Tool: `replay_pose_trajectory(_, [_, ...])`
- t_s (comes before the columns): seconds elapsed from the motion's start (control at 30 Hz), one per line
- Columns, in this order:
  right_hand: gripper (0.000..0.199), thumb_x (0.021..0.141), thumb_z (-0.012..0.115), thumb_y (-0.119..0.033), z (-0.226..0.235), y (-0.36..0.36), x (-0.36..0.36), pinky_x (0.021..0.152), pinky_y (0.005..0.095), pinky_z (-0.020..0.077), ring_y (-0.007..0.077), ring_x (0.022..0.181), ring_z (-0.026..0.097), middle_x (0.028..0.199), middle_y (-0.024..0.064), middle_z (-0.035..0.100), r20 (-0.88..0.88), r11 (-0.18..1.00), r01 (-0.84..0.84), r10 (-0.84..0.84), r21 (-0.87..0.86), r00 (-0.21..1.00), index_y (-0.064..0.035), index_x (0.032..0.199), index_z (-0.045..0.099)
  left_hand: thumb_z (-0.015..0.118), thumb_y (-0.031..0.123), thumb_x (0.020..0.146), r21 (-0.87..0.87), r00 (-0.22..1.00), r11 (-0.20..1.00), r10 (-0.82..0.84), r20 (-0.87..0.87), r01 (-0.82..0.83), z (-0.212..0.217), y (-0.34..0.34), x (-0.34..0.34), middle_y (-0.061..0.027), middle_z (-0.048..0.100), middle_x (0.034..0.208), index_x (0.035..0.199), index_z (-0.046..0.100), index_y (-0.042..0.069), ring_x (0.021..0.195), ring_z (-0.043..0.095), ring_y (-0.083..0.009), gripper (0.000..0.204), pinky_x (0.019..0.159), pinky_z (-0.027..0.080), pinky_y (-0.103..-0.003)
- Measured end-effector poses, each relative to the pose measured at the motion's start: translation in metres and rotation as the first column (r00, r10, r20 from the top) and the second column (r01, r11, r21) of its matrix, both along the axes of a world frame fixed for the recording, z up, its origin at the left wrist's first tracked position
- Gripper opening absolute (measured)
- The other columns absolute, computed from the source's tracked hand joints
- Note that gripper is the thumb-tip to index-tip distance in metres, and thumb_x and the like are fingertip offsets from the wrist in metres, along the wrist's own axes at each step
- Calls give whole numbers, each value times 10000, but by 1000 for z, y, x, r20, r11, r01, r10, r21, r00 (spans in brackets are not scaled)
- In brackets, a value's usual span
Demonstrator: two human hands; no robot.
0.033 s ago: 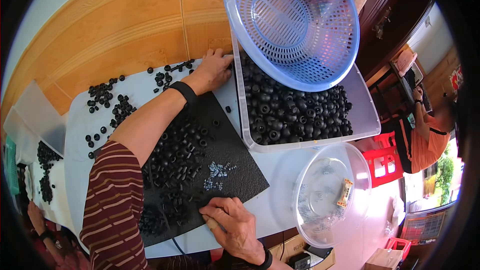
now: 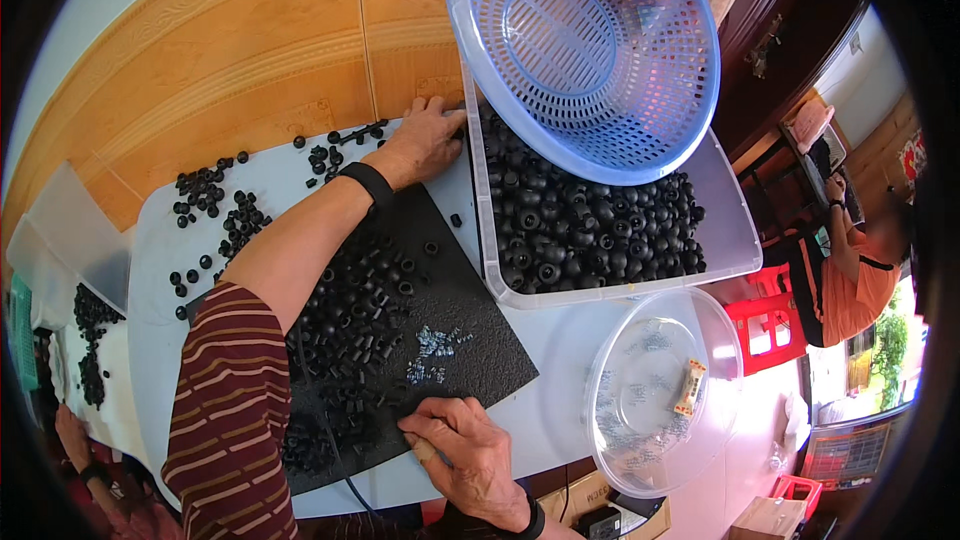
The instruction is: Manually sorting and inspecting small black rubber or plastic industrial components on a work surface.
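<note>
a big wall (image 2: 250, 70) of shiny yellow-brown tiles stands behind a pale blue-white table (image 2: 560, 340). the floor on the right is pinkish, with red stools (image 2: 765, 325). over there, a person in an orange top (image 2: 860, 290) sits at another table. at the far left, someone else's hand (image 2: 75, 435) is near more black bits.

a see-through white bin (image 2: 725, 230) on the table is full of round black pieces (image 2: 580, 230). a blue basket (image 2: 600, 165) with lots of holes sits tilted over the back of it. a flat black mat (image 2: 480, 340) lies beside the bin. a clear bowl (image 2: 640, 460) is in front of the bin, and a brown cardboard box (image 2: 585, 490) is below the table edge.

the left hand (image 2: 425, 143) has its fingers stretched out by the bin's back corner. i cannot tell if it holds anything. the right hand (image 2: 465, 455) is at the mat's front edge, thumb and finger close together; i cannot tell if something is pinched there.

small black parts (image 2: 345, 325) lie in a heap on the mat, between the two hands. a little wrapped packet (image 2: 690, 387) is in the bowl. tiny shiny bits (image 2: 437, 342) make a patch on the mat.

dark writing shows on the box. the packet's marks are too small to read.
</note>
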State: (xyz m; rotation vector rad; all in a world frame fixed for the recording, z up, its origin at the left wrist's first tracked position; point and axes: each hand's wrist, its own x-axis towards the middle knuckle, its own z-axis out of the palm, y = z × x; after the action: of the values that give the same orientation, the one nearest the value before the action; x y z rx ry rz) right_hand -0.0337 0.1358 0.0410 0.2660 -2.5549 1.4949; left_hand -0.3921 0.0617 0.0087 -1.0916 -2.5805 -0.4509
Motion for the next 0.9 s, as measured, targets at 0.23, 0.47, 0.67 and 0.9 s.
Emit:
replay_pose_trajectory(0.23, [210, 724, 735, 5, 0, 1, -3, 640, 311, 488, 225, 759, 586, 927, 57, 630, -19, 1000, -11, 11, -2, 1000, -61, 921, 707, 599, 180, 807, 101, 998, 993, -62, -14, 63, -5, -18, -21, -245, 568, 1068, 1008, 645, 27, 1035, 508, -431, 256, 915, 432, -486])
replay_pose_trajectory(0.47, [182, 755, 711, -19, 1, 3, -1, 647, 325, 494, 239, 781, 596, 933, 60, 628, -60, 1000, 2, -1, 12, 998, -64, 931, 701, 564, 162, 801, -158, 980, 985, 100, 171, -73, 40, -51, 28, -268, 639, 820, 833, 650, -35, 860, 608, -439, 218, 796, 492, -492])
replay_pose_trajectory(0.67, [155, 779, 688, -33, -4, 0, 3, 658, 337, 500, 248, 802, 603, 943, 69, 627, -105, 1000, 24, -23, 8, 994, -63, 931, 697, 558, 191, 825, -158, 941, 986, 108, 320, -60, 53, -73, 74, -291, 627, 806, 830, 632, -73, 815, 613, -457, 274, 765, 499, -499])
replay_pose_trajectory(0.9, [146, 776, 684, -26, -10, 0, 2, 661, 337, 502, 256, 807, 610, 930, 76, 631, -190, 999, 52, -49, 15, 981, -65, 916, 696, 575, 191, 840, -157, 952, 978, 173, 253, -136, 52, -101, 108, -309, 565, 887, 890, 594, -81, 861, 559, -473, 277, 792, 476, -496])
